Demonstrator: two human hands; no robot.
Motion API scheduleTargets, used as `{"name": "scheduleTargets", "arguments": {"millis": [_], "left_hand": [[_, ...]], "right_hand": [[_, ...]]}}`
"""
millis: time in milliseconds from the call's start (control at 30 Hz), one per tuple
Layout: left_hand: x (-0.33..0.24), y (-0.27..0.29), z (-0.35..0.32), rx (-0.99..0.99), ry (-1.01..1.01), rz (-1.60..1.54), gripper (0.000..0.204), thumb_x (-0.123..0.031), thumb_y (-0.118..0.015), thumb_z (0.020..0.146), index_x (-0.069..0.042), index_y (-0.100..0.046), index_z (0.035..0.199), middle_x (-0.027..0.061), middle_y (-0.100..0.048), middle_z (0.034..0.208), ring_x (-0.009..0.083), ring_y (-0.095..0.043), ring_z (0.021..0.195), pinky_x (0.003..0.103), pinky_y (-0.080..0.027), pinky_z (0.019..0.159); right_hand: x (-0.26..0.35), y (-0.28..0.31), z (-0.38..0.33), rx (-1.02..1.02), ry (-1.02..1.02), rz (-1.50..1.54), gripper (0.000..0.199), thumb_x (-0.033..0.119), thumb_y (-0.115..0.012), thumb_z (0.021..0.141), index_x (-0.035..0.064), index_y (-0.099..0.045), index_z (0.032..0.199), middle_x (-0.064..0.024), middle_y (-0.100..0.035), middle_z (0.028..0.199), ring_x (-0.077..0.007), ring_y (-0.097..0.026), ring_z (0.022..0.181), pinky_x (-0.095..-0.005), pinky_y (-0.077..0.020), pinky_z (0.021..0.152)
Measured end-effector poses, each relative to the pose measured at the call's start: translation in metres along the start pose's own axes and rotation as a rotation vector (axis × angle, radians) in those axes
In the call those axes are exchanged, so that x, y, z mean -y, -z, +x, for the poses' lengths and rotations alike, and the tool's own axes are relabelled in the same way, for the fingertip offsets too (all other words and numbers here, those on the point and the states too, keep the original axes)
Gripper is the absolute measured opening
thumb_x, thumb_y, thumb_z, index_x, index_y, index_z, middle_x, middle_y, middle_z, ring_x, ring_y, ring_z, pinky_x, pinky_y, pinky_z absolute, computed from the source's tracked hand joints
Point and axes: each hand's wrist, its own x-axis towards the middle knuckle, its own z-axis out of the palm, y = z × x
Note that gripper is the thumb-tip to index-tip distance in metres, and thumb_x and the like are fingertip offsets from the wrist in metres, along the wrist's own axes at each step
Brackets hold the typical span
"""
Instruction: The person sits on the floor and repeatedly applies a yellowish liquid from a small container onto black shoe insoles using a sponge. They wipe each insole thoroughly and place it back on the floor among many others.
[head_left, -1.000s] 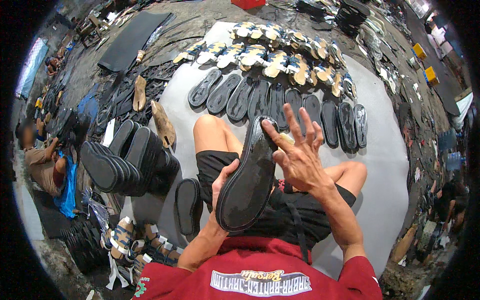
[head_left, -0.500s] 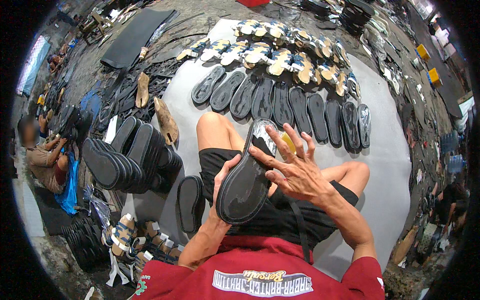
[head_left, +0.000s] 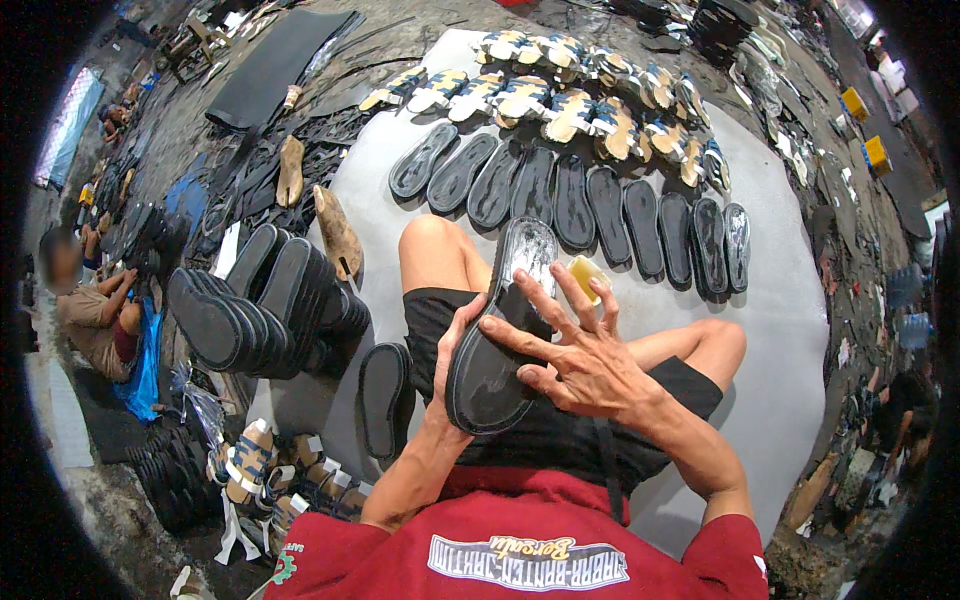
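Observation:
My left hand grips a black shoe sole by its left edge, tilted above my lap. The upper end of the sole shines with a wet, glue-like coat, and a thinner smear runs toward its middle. My right hand is spread over the right side of the sole, fingertips on or just above its face, holding nothing that I can see. Behind those fingers shows a small yellow, translucent thing, partly hidden. Beyond my knees lies a curved row of black soles, several with a shiny coat.
Sandal uppers on lasts stand in rows at the far side of the grey mat. To my left are stacked black soles, a single sole and a wooden last. Another person sits at far left.
My right hand has slid down and left along the sole, and the shiny smear reaches farther toward the middle. The sole has tipped slightly; my left hand keeps its grip.

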Motion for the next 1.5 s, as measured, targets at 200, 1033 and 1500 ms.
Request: {"name": "scheduleTargets", "arguments": {"millis": [200,1033,1500], "left_hand": [[-0.002,0.005,-0.002,0.168,-0.023,-0.011,0.044,-0.032,-0.038,0.115,-0.007,-0.058,0.147,0.0189,-0.073,0.131,0.0297,-0.077,0.110,0.046,-0.064,0.099],[-0.026,-0.003,0.006,-0.092,-0.048,0.096,0.041,-0.032,-0.045,0.115,-0.004,-0.072,0.127,0.0140,-0.081,0.110,0.0243,-0.081,0.094,0.039,-0.069,0.086],[-0.026,0.000,0.005,-0.020,-0.058,-0.068,0.046,-0.034,-0.048,0.112,0.000,-0.072,0.131,0.0188,-0.081,0.115,0.0311,-0.080,0.096,0.045,-0.066,0.090]], "right_hand": [[0.016,0.002,-0.001,0.026,0.067,0.023,0.057,0.058,-0.045,0.112,0.0521,-0.035,0.167,-0.0033,-0.011,0.184,-0.0354,-0.008,0.167,-0.0640,-0.0004,0.127],[0.022,0.009,-0.010,0.035,0.124,0.175,0.052,0.064,-0.041,0.110,0.0541,-0.048,0.161,-0.0114,-0.013,0.183,-0.0404,-0.012,0.163,-0.0625,-0.0034,0.126],[0.012,-0.014,-0.009,-0.111,0.011,0.053,0.055,0.042,-0.059,0.107,0.0375,-0.053,0.162,-0.0150,-0.018,0.181,-0.0413,-0.019,0.162,-0.0638,-0.0104,0.125]]}}
